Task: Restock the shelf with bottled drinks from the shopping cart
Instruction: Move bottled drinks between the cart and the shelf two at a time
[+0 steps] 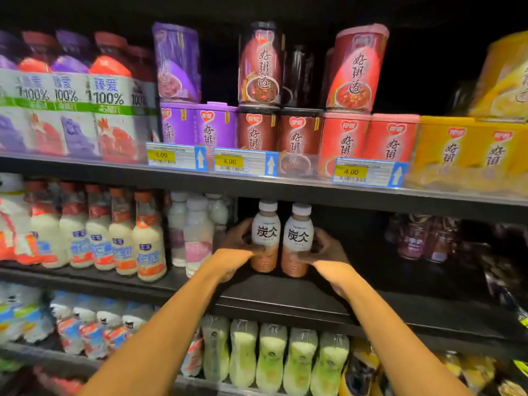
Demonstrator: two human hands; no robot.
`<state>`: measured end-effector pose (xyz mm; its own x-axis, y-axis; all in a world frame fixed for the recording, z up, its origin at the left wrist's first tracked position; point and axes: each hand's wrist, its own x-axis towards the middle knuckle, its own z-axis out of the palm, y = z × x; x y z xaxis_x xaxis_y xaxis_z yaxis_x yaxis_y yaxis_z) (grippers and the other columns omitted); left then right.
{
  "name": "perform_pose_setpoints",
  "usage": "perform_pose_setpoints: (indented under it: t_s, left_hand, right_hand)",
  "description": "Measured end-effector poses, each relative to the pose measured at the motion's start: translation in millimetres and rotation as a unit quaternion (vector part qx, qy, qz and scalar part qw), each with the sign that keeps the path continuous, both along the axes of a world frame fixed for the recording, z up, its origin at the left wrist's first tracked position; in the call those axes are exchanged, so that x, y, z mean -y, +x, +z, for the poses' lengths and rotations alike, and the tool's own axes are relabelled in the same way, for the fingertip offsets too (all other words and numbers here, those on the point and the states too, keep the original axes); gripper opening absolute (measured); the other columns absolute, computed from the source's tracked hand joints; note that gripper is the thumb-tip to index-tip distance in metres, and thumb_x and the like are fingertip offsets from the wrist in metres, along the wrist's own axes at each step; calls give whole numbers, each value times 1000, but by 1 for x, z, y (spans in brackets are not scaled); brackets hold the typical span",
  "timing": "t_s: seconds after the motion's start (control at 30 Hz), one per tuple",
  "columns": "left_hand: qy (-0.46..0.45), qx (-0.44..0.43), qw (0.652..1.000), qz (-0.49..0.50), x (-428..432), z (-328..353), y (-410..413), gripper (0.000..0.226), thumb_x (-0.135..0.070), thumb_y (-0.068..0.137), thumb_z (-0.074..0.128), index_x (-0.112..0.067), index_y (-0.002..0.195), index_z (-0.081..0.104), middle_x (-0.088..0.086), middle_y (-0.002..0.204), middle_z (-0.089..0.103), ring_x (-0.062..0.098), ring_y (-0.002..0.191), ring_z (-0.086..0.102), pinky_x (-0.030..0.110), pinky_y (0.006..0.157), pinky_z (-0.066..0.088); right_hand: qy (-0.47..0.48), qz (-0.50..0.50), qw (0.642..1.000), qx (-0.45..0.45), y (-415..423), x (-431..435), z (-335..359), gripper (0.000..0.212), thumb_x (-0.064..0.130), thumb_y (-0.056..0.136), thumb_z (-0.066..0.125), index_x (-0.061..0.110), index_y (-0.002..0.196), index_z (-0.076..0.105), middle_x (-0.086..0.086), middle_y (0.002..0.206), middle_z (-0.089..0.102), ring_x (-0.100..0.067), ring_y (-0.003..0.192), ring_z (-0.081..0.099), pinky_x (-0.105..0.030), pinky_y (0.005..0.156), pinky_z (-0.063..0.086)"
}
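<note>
The left hand (239, 248) curls round the left bottle (265, 231); just beside it, the right bottle (298, 238) is gripped by the right hand (327, 251); both stand upright on the middle shelf (285, 291), apparently being placed; next: let go without tipping them.

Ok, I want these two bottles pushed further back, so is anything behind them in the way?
Nothing visible does. The left hand holds the left bottle, the right hand the right bottle, on the shelf; behind them it looks dark and bare, though dim.
</note>
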<state>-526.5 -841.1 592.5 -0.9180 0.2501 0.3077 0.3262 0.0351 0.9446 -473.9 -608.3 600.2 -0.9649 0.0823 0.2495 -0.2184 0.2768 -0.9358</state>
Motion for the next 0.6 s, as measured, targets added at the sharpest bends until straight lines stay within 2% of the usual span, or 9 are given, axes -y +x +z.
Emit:
perform_pose_setpoints:
  t_s: [0.07, 0.13, 0.2, 0.3, 0.47, 0.6]
  left_hand:
    - [-5, -8, 1000, -4, 1, -1, -6, 77, -5, 65, 82, -22, 135, 55, -2, 129, 69, 12, 120, 65, 28, 94, 54]
    - [-10, -21, 1000, -2, 1, -2, -12, 84, -12, 64, 87, -21, 140, 51, 1, 134, 67, 12, 123, 63, 29, 97, 53]
    - [-12, -27, 1000, 6, 2, -3, -17, 94, -19, 62, 89, -17, 147, 47, 4, 138, 65, 15, 127, 61, 32, 100, 53]
    - [-36, -37, 998, 27, 0, -2, -21, 94, -18, 67, 87, -19, 150, 44, 4, 139, 63, 18, 125, 62, 35, 100, 54]
    - [-62, -32, 996, 50, -4, -2, -25, 84, 0, 82, 79, -23, 153, 41, 2, 142, 60, 18, 126, 60, 42, 103, 52]
    - [-67, -16, 996, 59, -7, 1, -20, 81, 4, 85, 75, -21, 154, 39, 1, 142, 59, 17, 129, 58, 43, 108, 49]
  right_hand:
    - [6, 4, 1000, -4, -6, 3, 0, 74, 4, 69, 92, 27, 130, 56, 15, 119, 67, 0, 111, 62, -23, 88, 53]
    - [9, 8, 1000, -7, -12, 6, 0, 74, 1, 72, 90, 27, 131, 52, 17, 117, 62, 5, 107, 58, -17, 81, 50]
    - [12, 3, 1000, -10, -18, 7, -3, 78, 1, 73, 90, 25, 136, 50, 14, 120, 61, 3, 109, 57, -19, 86, 47]
    - [18, -2, 1000, -12, -25, 10, -4, 83, 4, 72, 90, 23, 142, 49, 7, 128, 62, -6, 118, 58, -22, 89, 48]
    - [25, -14, 1000, -2, -32, 12, -3, 86, 6, 74, 89, 23, 147, 46, 1, 139, 62, -14, 128, 57, -34, 100, 49]
    - [35, -27, 999, 13, -31, 15, -2, 85, 6, 77, 87, 22, 149, 44, -1, 144, 59, -15, 131, 55, -30, 98, 47]
